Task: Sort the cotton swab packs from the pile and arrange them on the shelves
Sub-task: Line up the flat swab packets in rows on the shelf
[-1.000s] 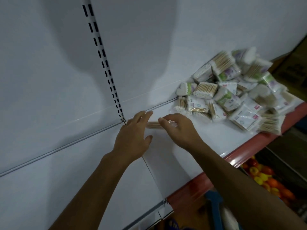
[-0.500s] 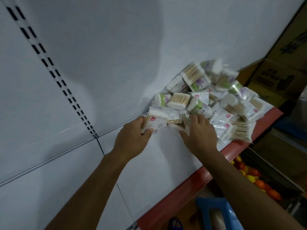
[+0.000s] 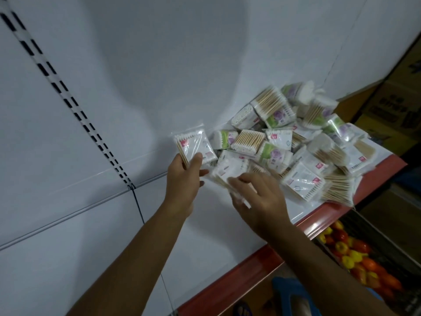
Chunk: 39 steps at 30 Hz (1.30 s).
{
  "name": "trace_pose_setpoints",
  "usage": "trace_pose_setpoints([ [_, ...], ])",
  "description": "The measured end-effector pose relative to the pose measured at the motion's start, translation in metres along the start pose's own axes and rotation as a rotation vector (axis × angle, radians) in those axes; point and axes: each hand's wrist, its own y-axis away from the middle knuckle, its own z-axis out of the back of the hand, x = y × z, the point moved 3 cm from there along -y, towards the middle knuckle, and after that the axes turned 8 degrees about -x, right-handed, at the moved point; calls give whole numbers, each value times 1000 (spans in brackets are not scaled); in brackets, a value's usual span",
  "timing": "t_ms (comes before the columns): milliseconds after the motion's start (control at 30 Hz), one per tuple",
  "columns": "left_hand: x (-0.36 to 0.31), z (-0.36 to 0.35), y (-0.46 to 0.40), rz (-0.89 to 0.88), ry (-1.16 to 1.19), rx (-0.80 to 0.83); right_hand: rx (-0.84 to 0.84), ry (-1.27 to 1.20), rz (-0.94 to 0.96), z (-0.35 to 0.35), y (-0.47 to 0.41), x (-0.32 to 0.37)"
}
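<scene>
L hand (image 3: pixel 182 179) is gripping a flat clear-plastic pack of wooden-stick cotton swabs w/ a small red label (image 3: pixel 194 147), thumb curled over its front face, fingers behind; the pack is standing raised at approx 12 o'clock from the hand, just in front of the white back panel (image 3: pixel 159 65). R hand (image 3: pixel 259 197) is lying palm-down at 3 o'clock from the L, nearly touching it, fingers spread and bent over a second white swab pack w/ pinkish print (image 3: pixel 227 172); this pack is blurring, so can't tell if the fingers are closing round it or just pressing on it.

At 1–2 o'clock from the R hand, the pile of cotton swab packs (image 3: pixel 296 137) is sitting heaped on the white shelf board (image 3: pixel 205 236), up against the back panel. It's mixing red-label clear packs w/ green-and-purple flower-print packs; several are tilting on each other, and the ones at the 4 o'clock edge are overhanging the shelf's red front strip (image 3: pixel 250 265).

At 10 o'clock from the L hand, a slotted upright rail w/ black notches (image 3: pixel 75 108) is running diagonally down the panel. Below the shelf at 4 o'clock, a dark bin of red, yellow and orange round items (image 3: pixel 355 254) is showing; at 6 o'clock, a blue plastic object (image 3: pixel 289 293), partly hidden by the R forearm.
</scene>
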Motion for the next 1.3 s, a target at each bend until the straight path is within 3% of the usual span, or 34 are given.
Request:
trace_pose_setpoints([
  [167, -2, -2, 0, 106, 177, -55, 30, -52, 96, -11, -3, 40],
  [333, 2, 6, -5, -52, -3, -97, 206, -313, 118, -15, -10, 53],
  [400, 3, 13, -10, -114, -75, -111, 187, -399, 39, -12, -10, 43],
  [467, 4, 18, -14, -139, -137, -115, 148, -333, -120, -19, -11, 24],
  [567, 8, 24, -18, -144, -206, -102, 248, -54, -263, -46, -12, -14],
  [667, 12, 28, -20, -171, -267, -101, 342, 91, -247, -66, -10, -38],
  [800, 17, 32, -24, -166, -299, -91, 341, 139, -186, -75, -13, -41],
  [1067, 17, 39, -27, -139, -301, -135, 178, -198, -140, -57, -19, -17],
  [1300, 8, 74, -16, -40, -145, -90, 253, -473, -129, -51, -30, 26],
])
